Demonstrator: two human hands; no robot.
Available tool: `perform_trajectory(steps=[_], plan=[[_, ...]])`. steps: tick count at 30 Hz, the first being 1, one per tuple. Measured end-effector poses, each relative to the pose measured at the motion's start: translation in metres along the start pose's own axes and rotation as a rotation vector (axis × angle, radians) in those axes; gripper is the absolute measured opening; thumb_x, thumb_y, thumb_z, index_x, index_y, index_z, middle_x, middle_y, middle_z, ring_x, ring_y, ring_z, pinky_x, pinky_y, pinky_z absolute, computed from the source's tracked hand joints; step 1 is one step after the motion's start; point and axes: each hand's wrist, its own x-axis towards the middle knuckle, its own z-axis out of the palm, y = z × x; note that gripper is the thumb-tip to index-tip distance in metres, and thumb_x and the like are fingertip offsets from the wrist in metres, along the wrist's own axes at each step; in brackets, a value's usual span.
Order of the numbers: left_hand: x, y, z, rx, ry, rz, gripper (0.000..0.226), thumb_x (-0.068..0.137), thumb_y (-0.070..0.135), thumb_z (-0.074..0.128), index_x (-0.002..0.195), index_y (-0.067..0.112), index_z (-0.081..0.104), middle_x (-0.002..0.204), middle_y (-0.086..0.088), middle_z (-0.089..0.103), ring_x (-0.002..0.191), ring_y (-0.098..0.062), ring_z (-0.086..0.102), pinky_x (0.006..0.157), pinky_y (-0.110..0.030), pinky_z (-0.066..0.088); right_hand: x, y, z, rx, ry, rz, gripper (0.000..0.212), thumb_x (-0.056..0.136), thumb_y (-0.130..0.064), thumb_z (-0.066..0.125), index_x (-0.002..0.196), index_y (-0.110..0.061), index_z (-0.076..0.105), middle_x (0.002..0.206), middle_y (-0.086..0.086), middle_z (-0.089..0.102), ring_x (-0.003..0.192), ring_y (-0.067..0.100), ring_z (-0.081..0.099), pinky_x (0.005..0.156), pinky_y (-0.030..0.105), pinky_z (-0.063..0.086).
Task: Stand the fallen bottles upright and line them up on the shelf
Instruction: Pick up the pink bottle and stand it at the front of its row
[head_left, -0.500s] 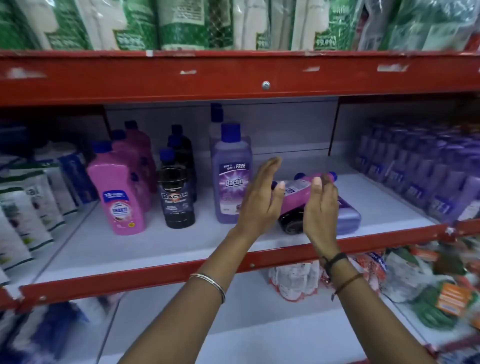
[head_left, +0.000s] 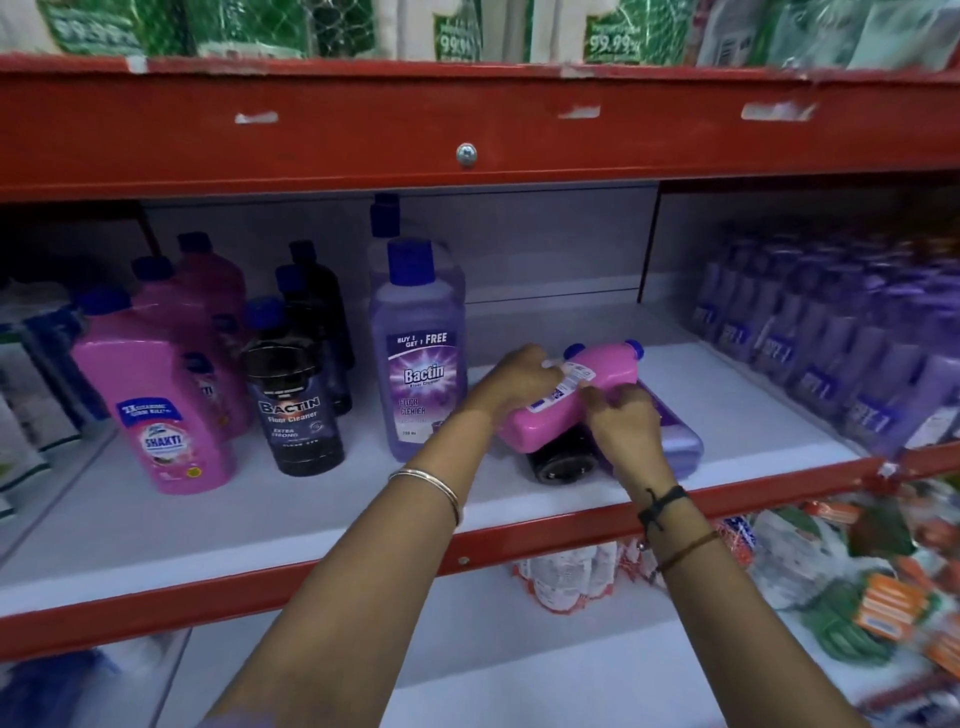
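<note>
Both your hands are clamped on the fallen pink bottle (head_left: 576, 395): left hand (head_left: 511, 382) at its near side, right hand (head_left: 626, 421) over it. It lies atop a toppled black bottle (head_left: 563, 460) and purple bottle (head_left: 680, 441) on the shelf (head_left: 311, 519).

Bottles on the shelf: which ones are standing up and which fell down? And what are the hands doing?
Pink bottle: lying on the pile, gripped.
Black bottle: fallen, base facing out.
Purple bottle: fallen.
Bactin purple bottle: upright.
Shakti bottle: upright.
Left hand: on the pink bottle.
Right hand: on the pink bottle.
</note>
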Motion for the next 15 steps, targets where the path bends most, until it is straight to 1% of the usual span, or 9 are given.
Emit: perform_trajectory(steps=[1,3,5,6,7,8,10,13,15], plan=[[-0.005,0.000,-0.001,-0.046,0.002,-0.012,0.040,0.093,0.027,0.050,0.122,0.000,0.049,0.106,-0.013,0.059,0.086,-0.024,0.057,0.070,-0.027,0.041,0.000,-0.001,0.000,0.018,0.011,0.004,0.023,0.085,-0.022,0.058,0.085,0.002,0.060,0.083,0.022,0.066,0.074,0.034,0.061,0.072,0.047,0.052],[-0.014,-0.002,-0.003,-0.162,-0.008,-0.022,0.050,0.092,0.029,0.052,0.133,0.003,0.038,0.118,-0.013,0.059,0.091,-0.025,0.061,0.079,-0.034,0.052,-0.001,-0.002,0.000,0.051,0.035,-0.035,0.025,0.083,-0.020,0.062,0.080,0.004,0.060,0.083,0.025,0.068,0.071,0.036,0.061,0.074,0.051,0.054],[-0.027,-0.003,-0.007,-0.272,0.014,-0.006,0.053,0.091,0.026,0.056,0.135,0.004,0.036,0.124,-0.014,0.057,0.102,-0.029,0.063,0.088,-0.043,0.055,-0.005,-0.008,-0.001,0.088,0.028,-0.069,0.021,0.082,-0.020,0.066,0.080,0.001,0.064,0.086,0.022,0.072,0.073,0.034,0.066,0.071,0.043,0.057],[-0.034,-0.003,-0.010,-0.301,0.035,0.016,0.049,0.090,0.024,0.057,0.133,0.006,0.041,0.123,-0.014,0.059,0.102,-0.030,0.064,0.089,-0.044,0.055,-0.008,-0.011,-0.002,0.116,0.015,-0.080,0.015,0.081,-0.020,0.067,0.083,-0.005,0.066,0.089,0.017,0.073,0.075,0.028,0.068,0.071,0.038,0.057],[-0.042,-0.004,-0.014,-0.322,0.058,0.047,0.040,0.090,0.021,0.058,0.126,0.006,0.048,0.119,-0.014,0.062,0.100,-0.030,0.065,0.087,-0.044,0.056,-0.013,-0.015,0.000,0.140,0.007,-0.096,0.010,0.081,-0.021,0.068,0.085,-0.012,0.068,0.090,0.013,0.074,0.077,0.024,0.069,0.073,0.037,0.057],[-0.050,-0.006,-0.018,-0.350,0.078,0.080,0.032,0.090,0.017,0.057,0.119,0.006,0.054,0.112,-0.015,0.065,0.096,-0.030,0.066,0.086,-0.043,0.056,-0.017,-0.017,0.001,0.155,0.002,-0.120,0.009,0.080,-0.023,0.069,0.087,-0.018,0.069,0.089,0.009,0.075,0.080,0.023,0.070,0.076,0.039,0.058],[-0.068,-0.011,-0.027,-0.408,0.121,0.130,0.025,0.089,0.013,0.057,0.113,0.005,0.060,0.100,-0.011,0.066,0.091,-0.030,0.067,0.083,-0.042,0.057,-0.030,-0.022,0.005,0.167,-0.029,-0.182,0.013,0.079,-0.025,0.069,0.093,-0.024,0.070,0.089,0.005,0.075,0.082,0.022,0.071,0.079,0.043,0.058],[-0.092,-0.026,-0.036,-0.408,0.194,0.178,0.026,0.088,0.013,0.060,0.113,0.008,0.060,0.103,-0.009,0.067,0.089,-0.025,0.068,0.079,-0.038,0.058,-0.050,-0.028,0.014,0.214,-0.068,-0.221,0.026,0.081,-0.020,0.069,0.106,-0.016,0.069,0.097,0.007,0.074,0.085,0.021,0.072,0.080,0.042,0.058],[-0.109,-0.039,-0.043,-0.424,0.251,0.193,0.027,0.087,0.013,0.059,0.115,0.010,0.060,0.106,-0.006,0.067,0.091,-0.022,0.068,0.076,-0.030,0.057,-0.067,-0.034,0.024,0.268,-0.100,-0.225,0.027,0.081,-0.013,0.069,0.108,-0.014,0.068,0.099,0.007,0.074,0.086,0.021,0.072,0.080,0.040,0.058]])
